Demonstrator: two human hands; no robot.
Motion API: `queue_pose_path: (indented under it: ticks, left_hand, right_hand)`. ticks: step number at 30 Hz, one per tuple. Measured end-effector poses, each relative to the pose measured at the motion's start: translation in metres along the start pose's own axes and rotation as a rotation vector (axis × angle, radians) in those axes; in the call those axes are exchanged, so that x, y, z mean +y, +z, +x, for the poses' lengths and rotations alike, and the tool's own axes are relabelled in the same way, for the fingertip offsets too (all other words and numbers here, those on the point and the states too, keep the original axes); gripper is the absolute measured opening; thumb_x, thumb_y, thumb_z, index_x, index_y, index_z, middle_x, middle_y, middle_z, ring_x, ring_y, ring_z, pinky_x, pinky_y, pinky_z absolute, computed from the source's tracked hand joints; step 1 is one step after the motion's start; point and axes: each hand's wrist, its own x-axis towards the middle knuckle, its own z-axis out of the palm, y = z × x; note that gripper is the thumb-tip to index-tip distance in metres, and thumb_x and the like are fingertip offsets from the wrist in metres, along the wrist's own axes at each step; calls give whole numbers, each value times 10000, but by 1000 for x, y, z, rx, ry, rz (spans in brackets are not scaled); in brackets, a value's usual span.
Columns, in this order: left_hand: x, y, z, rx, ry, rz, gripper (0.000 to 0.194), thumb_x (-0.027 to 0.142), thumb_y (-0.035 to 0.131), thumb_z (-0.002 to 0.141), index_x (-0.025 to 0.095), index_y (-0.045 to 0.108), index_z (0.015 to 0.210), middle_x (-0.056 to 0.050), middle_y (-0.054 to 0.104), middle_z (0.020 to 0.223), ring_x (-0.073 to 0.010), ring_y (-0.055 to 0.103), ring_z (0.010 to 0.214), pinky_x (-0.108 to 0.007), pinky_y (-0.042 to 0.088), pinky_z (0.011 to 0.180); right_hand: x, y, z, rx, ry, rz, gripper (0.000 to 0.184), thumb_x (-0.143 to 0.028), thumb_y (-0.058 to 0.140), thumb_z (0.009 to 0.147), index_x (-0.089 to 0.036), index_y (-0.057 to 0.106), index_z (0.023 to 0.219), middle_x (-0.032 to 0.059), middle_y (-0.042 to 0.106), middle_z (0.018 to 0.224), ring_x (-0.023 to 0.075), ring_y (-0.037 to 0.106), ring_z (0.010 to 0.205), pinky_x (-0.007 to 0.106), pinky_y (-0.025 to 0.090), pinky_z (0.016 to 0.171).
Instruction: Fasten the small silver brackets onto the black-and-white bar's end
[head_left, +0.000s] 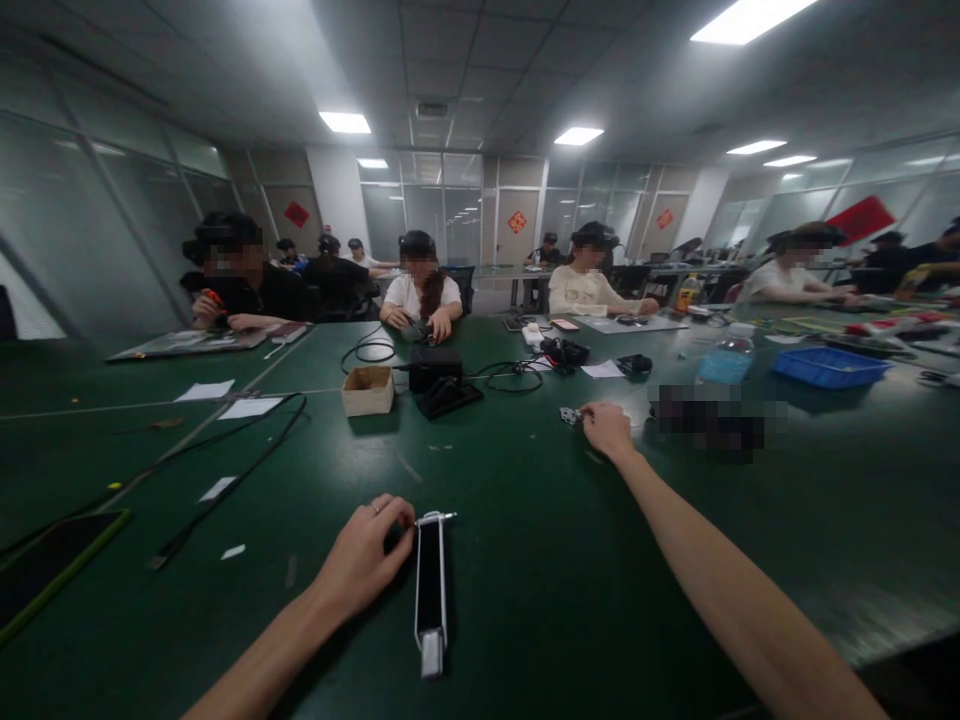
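A long narrow white frame with a black inner face [431,585] lies on the green table in front of me, a thin metal pin sticking out at its far end and a pale block at its near end. My left hand [373,545], with a ring on one finger, is curled against the upper left edge of this frame, its fingertips touching it. Farther off to the right, my right hand [609,430] reaches down to the tabletop with its fingers closed at a small silvery metal part [570,415]. The fingertips partly cover that part.
Beyond my hands are a small cardboard box [367,391], a black device [435,372] with cables, and a blue tray [831,367]. A large clear bottle [726,355] and a blurred dark patch lie right of my right hand. Several people work across the table.
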Motion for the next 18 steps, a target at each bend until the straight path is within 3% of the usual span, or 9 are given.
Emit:
queue_pose_path:
  ticks: [9,15,18]
  left_hand:
    - [4,-4,2,-12,-27,-26,203,320,435,842,205,595,892,-57,630,873,-220,583,776,-353,461,715]
    - [5,-4,0,-12,-24,-24,209,299,422,848,203,601,900,-62,631,874,-224,588,788,-356,464,721]
    - [4,-3,-1,-14,-28,-26,207,298,425,853,202,599,911,-65,632,891,-224,588,802,-355,463,725]
  right_hand:
    - [-9,-6,-8,29,-145,-37,329,-167,405,865,-217,628,1102,88,573,1133,225,454,1048,327,312,857]
    - [-19,-10,-12,-2,-207,-107,267,-337,498,850,-183,666,989,117,593,1054,269,450,1016,369,319,839]
    - [-27,-8,-12,-1,-203,-140,259,-316,467,875,-170,664,956,130,599,1041,270,454,1008,375,323,832]
